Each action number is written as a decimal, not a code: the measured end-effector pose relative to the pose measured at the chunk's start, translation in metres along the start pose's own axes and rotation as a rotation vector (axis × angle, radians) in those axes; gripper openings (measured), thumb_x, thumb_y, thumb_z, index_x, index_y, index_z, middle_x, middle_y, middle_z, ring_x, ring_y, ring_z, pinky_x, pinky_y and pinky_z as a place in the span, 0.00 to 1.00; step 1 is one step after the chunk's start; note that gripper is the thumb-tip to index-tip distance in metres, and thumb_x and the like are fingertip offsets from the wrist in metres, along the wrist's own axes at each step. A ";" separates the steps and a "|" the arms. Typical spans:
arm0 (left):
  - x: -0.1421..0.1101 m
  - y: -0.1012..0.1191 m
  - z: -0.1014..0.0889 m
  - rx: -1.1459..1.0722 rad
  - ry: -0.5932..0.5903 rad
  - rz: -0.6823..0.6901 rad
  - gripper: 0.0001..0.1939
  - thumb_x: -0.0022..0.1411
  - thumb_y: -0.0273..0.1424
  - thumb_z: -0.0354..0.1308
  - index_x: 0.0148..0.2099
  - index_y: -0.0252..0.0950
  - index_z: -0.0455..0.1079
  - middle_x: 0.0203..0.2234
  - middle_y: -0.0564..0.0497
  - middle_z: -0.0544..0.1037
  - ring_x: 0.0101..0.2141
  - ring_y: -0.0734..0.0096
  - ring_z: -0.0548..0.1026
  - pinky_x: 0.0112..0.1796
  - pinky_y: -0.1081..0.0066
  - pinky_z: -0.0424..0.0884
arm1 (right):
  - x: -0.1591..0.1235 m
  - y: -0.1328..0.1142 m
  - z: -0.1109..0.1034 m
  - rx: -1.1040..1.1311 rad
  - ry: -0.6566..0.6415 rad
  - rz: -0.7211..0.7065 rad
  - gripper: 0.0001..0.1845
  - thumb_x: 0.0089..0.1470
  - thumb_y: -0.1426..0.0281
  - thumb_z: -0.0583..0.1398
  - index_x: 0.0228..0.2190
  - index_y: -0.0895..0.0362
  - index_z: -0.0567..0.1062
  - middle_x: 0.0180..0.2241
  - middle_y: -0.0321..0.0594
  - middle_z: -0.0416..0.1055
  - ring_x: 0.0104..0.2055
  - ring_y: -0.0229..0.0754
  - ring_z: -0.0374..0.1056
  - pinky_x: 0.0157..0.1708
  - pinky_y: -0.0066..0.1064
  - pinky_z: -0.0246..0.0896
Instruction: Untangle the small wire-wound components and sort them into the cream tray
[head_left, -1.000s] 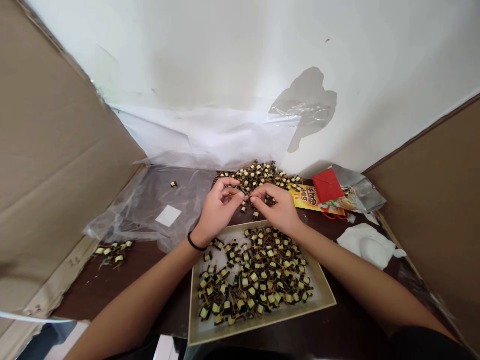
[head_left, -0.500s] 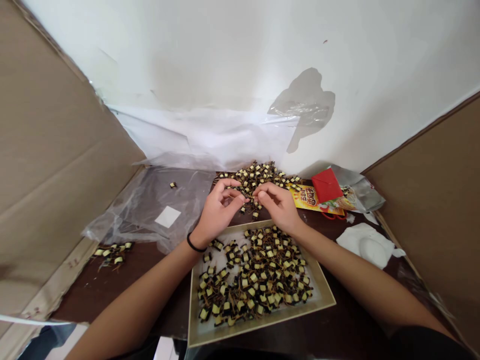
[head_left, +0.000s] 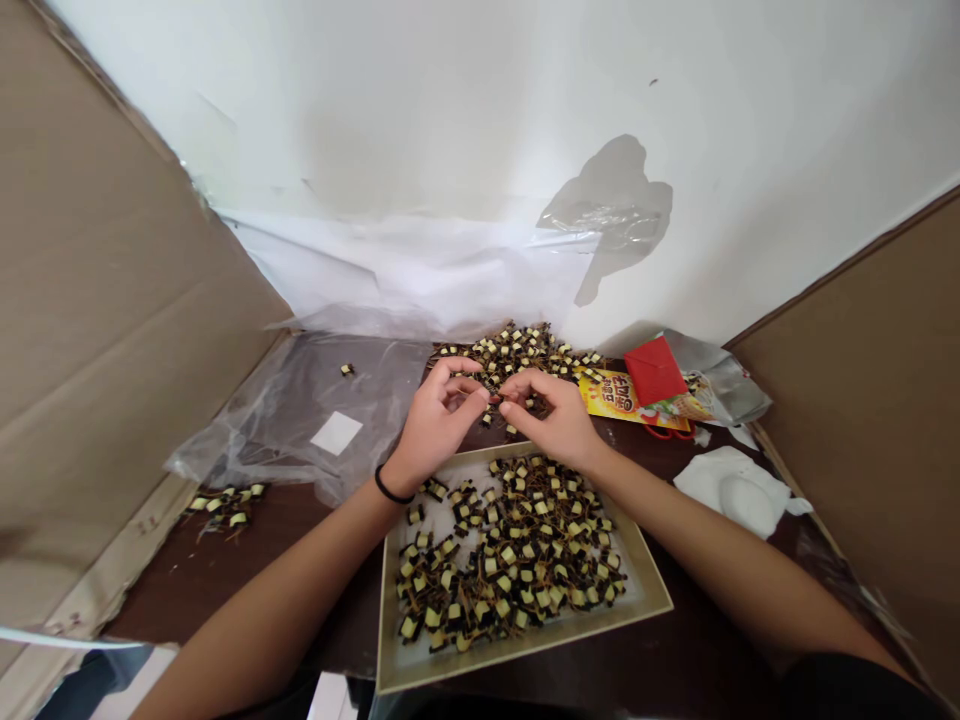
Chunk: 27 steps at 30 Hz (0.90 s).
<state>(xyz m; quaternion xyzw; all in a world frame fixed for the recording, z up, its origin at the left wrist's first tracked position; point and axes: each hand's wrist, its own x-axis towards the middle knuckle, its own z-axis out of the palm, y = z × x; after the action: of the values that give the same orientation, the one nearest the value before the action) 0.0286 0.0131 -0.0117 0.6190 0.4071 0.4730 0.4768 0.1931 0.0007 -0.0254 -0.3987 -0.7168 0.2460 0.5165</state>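
Note:
My left hand is closed in a pinch, thumb against fingertips, on a small coil whose body is mostly hidden by the fingers. Opposite it, my right hand pinches at the coil's thin wire ends, its fingertips almost touching the left ones. Below both wrists lies a shallow cardboard tray filled with many small black coils wrapped in pale yellow tape, with copper-coloured leads. Behind the fingers, a heap of similar coils rests on the dark table.
At left, a clear plastic sheet carries one loose coil and a white paper square. A few coils lie nearer. On the right are a red packet, a yellow snack bag and crumpled tissue. Cardboard walls flank the table.
My right hand has shifted slightly left, closer to the left fingertips, and its fingers are more bent. My left hand stays almost still.

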 end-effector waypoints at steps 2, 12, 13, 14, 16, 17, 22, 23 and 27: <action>0.000 0.000 0.000 -0.003 -0.006 -0.003 0.15 0.55 0.29 0.59 0.45 0.35 0.62 0.24 0.56 0.73 0.26 0.77 0.71 0.29 0.76 0.65 | 0.000 0.000 0.000 -0.010 0.001 -0.008 0.01 0.50 0.73 0.60 0.29 0.56 0.72 0.25 0.34 0.71 0.26 0.35 0.65 0.28 0.27 0.62; 0.000 -0.003 0.000 -0.016 0.000 0.004 0.15 0.55 0.30 0.59 0.45 0.36 0.62 0.25 0.55 0.73 0.29 0.73 0.75 0.31 0.74 0.66 | 0.000 0.001 0.000 -0.040 0.066 0.015 0.07 0.53 0.70 0.58 0.24 0.57 0.71 0.23 0.35 0.69 0.27 0.36 0.64 0.29 0.28 0.60; 0.000 -0.003 0.000 -0.009 0.003 0.008 0.15 0.55 0.30 0.59 0.45 0.36 0.62 0.25 0.55 0.73 0.28 0.73 0.74 0.31 0.75 0.66 | 0.000 0.001 0.000 -0.054 0.079 0.013 0.07 0.52 0.71 0.58 0.24 0.56 0.70 0.22 0.34 0.68 0.26 0.36 0.64 0.29 0.28 0.59; 0.000 -0.002 0.000 0.001 0.007 0.010 0.15 0.55 0.30 0.59 0.44 0.36 0.62 0.25 0.55 0.74 0.28 0.74 0.74 0.30 0.75 0.65 | 0.000 0.001 0.000 -0.069 0.088 0.007 0.07 0.52 0.71 0.58 0.23 0.56 0.70 0.22 0.34 0.68 0.25 0.36 0.63 0.28 0.28 0.59; 0.000 -0.002 0.000 0.019 0.018 0.012 0.15 0.55 0.30 0.59 0.44 0.36 0.62 0.25 0.55 0.74 0.27 0.75 0.73 0.29 0.75 0.65 | 0.000 0.000 0.001 -0.100 0.107 -0.016 0.07 0.52 0.72 0.58 0.22 0.56 0.68 0.21 0.34 0.67 0.25 0.36 0.62 0.28 0.28 0.59; 0.000 -0.002 0.000 0.026 0.024 0.011 0.15 0.54 0.30 0.59 0.44 0.36 0.62 0.25 0.55 0.74 0.27 0.75 0.73 0.29 0.75 0.65 | -0.001 0.000 0.001 -0.116 0.114 -0.030 0.08 0.52 0.72 0.58 0.22 0.56 0.68 0.21 0.33 0.66 0.25 0.36 0.62 0.28 0.28 0.58; 0.001 -0.004 0.000 0.031 0.045 0.013 0.14 0.55 0.30 0.59 0.44 0.36 0.63 0.26 0.54 0.74 0.28 0.74 0.73 0.31 0.75 0.65 | -0.002 -0.003 0.001 -0.164 0.104 -0.096 0.09 0.52 0.71 0.58 0.22 0.56 0.67 0.21 0.34 0.66 0.24 0.35 0.62 0.26 0.27 0.58; 0.001 -0.004 0.000 0.033 0.047 0.015 0.14 0.55 0.30 0.58 0.44 0.36 0.63 0.26 0.54 0.74 0.28 0.74 0.73 0.31 0.75 0.65 | -0.002 -0.003 0.001 -0.166 0.100 -0.111 0.09 0.53 0.71 0.58 0.22 0.56 0.68 0.21 0.34 0.66 0.24 0.35 0.62 0.26 0.27 0.58; 0.001 -0.005 0.000 0.036 0.047 0.008 0.14 0.55 0.30 0.58 0.44 0.36 0.63 0.26 0.55 0.74 0.27 0.75 0.72 0.30 0.76 0.65 | -0.003 -0.003 0.001 -0.186 0.057 -0.163 0.08 0.53 0.71 0.59 0.23 0.56 0.68 0.22 0.34 0.67 0.24 0.35 0.62 0.26 0.27 0.58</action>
<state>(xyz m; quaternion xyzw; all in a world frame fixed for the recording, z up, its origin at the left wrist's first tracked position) 0.0285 0.0153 -0.0160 0.6179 0.4242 0.4820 0.4537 0.1914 -0.0031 -0.0253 -0.3923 -0.7514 0.1241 0.5158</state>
